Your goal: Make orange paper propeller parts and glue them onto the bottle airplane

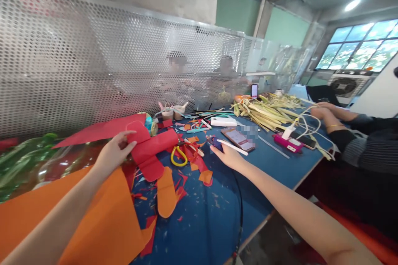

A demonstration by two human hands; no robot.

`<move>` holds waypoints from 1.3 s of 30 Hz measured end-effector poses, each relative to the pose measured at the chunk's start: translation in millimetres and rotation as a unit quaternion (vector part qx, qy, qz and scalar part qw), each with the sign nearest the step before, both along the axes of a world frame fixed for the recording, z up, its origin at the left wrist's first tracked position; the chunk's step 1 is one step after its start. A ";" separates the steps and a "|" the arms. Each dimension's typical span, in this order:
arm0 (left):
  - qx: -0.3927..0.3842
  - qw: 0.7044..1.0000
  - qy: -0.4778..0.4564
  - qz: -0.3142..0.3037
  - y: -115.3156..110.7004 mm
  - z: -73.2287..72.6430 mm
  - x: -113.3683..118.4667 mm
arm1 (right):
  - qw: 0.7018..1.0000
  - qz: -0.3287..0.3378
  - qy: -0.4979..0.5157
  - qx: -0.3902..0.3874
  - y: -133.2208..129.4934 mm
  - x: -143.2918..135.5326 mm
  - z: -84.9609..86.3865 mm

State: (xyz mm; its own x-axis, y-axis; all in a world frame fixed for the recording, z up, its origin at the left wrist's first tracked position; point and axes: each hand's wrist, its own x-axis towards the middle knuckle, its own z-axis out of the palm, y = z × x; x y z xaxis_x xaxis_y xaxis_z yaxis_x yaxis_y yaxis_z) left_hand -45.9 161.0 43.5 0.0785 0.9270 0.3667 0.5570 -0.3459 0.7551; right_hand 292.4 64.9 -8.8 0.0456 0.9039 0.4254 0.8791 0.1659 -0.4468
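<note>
My left hand (113,153) at the red rolled sheet (157,145) over the blue table (217,223), pinch impossible to tell, roll's long axis slanting up rightward; my right hand (230,156) gripping a dark-blue tool (218,144); phone (237,138) text unreadable

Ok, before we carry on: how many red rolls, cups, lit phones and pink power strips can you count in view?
Red roll: 1
Cups: 2
Lit phones: 2
Pink power strip: 1
Total: 6
</note>
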 end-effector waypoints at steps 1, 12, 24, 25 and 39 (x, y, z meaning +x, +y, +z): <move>-0.002 1.000 -0.007 0.002 0.6 -0.5 -0.4 | 1.000 -0.003 -0.001 -0.005 0.2 0.1 -1.0; -0.004 1.000 -0.010 0.003 1.6 -4.1 -1.1 | 0.997 0.017 -0.066 -0.022 -0.6 1.1 -5.7; 0.045 0.997 0.057 0.003 7.8 -7.0 -7.5 | 0.975 0.085 -0.204 -0.010 0.6 16.8 6.8; 0.048 0.997 0.066 0.002 7.9 -7.5 -8.0 | 0.974 0.090 -0.209 -0.014 1.8 16.7 5.5; 0.183 0.955 0.223 0.064 -24.0 6.5 11.5 | 0.982 0.144 -0.108 0.059 -44.7 -3.8 58.0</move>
